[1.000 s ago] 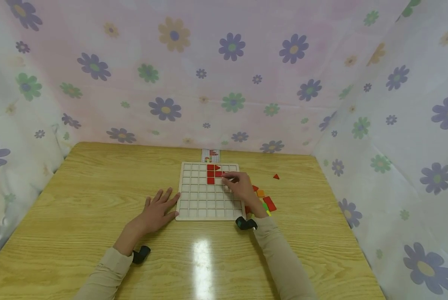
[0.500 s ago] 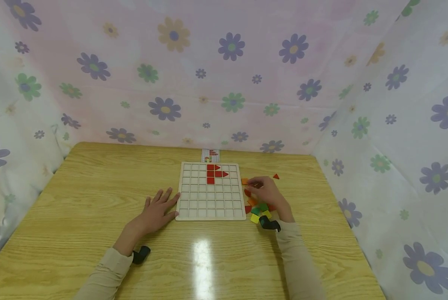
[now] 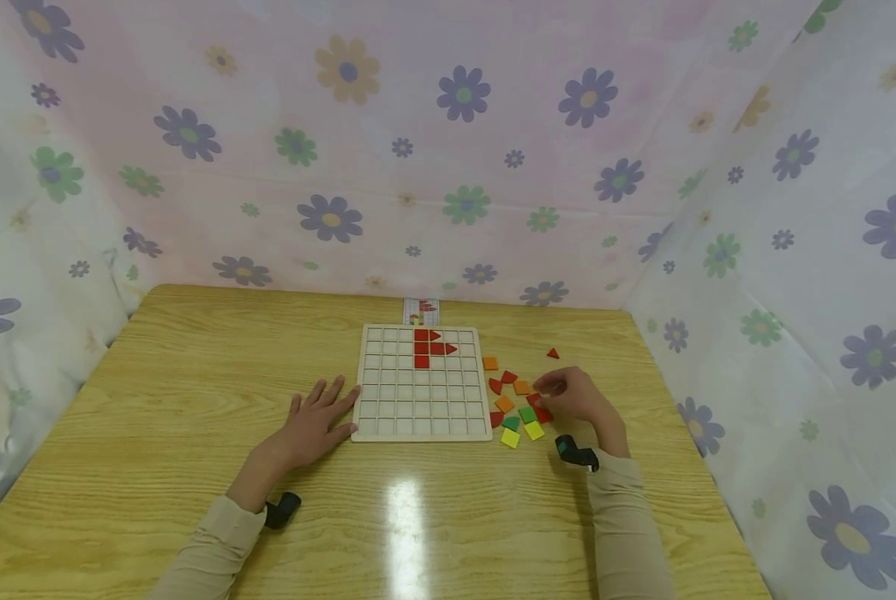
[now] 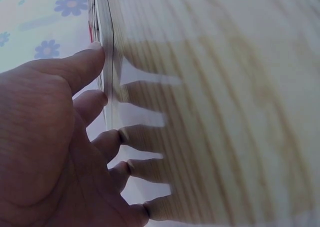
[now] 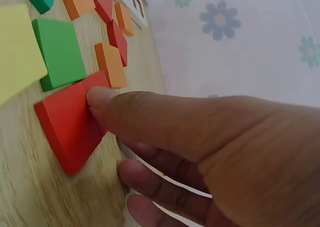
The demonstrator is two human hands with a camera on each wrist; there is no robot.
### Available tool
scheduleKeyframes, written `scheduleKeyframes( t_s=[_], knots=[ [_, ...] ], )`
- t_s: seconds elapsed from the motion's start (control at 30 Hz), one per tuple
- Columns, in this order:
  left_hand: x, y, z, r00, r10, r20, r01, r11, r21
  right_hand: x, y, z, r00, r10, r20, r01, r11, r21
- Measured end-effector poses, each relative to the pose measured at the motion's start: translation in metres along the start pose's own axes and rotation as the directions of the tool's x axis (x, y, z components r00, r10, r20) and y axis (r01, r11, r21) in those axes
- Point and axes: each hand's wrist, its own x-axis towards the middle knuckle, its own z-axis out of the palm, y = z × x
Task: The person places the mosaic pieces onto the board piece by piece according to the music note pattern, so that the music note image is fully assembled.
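A pale wooden grid board (image 3: pixel 395 377) lies on the table, with red squares (image 3: pixel 421 362) and red triangles (image 3: pixel 451 349) in its upper cells. My left hand (image 3: pixel 308 429) rests with spread fingers at the board's left edge; its thumb touches the rim in the left wrist view. To the right of the board, my right hand (image 3: pixel 577 396) is at two red square blocks lying side by side. In the right wrist view the thumb is on the farther red square block (image 5: pixel 95 84), the index finger beyond its edge, and the nearer red block (image 5: pixel 65 122) lies free.
Orange, green, yellow (image 3: pixel 511 437) and red pieces lie loosely between the board and my right hand. A lone red triangle (image 3: pixel 553 353) sits farther back. A printed pattern card (image 3: pixel 422 312) is behind the board, before the flowered cloth wall (image 3: pixel 387 167).
My right hand has left the board, where a red triangle now shows at the end of the second row, and moved right past an orange square to the red blocks. The left hand has stayed still.
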Motion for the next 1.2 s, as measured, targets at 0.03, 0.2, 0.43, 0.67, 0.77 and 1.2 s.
scheduleKeyframes(
  t_s=[0.03,0.2,0.43,0.67,0.77,1.2],
  knots=[
    [0.0001,-0.0002,0.0002,1.000,-0.001,0.002,0.001,1.000,-0.001,-0.0005,0.0012,-0.0005,1.000,0.005,0.007,-0.005,1.000,0.003],
    [0.0011,-0.0027,0.0013,1.000,-0.002,0.008,0.002,1.000,0.001,-0.0010,0.0018,0.0013,0.999,0.046,0.007,-0.047,0.999,0.021],
    [0.0011,-0.0047,0.0029,1.000,0.024,-0.012,-0.025,0.999,-0.034,-0.0002,-0.0030,0.0045,0.990,0.138,-0.040,-0.136,0.990,0.047],
    [0.0023,-0.0030,0.0018,1.000,0.006,0.002,-0.006,1.000,0.005,0.0023,-0.0010,0.0054,0.985,0.158,-0.071,-0.153,0.986,0.068],
    [0.0022,-0.0026,0.0018,1.000,-0.005,0.014,0.005,1.000,0.018,0.0016,0.0015,0.0053,0.986,0.151,-0.070,-0.146,0.987,0.063],
    [0.0011,-0.0025,0.0013,1.000,-0.012,0.017,0.011,1.000,0.018,0.0006,0.0003,0.0059,0.984,0.159,-0.084,-0.153,0.985,0.075]
  ],
)
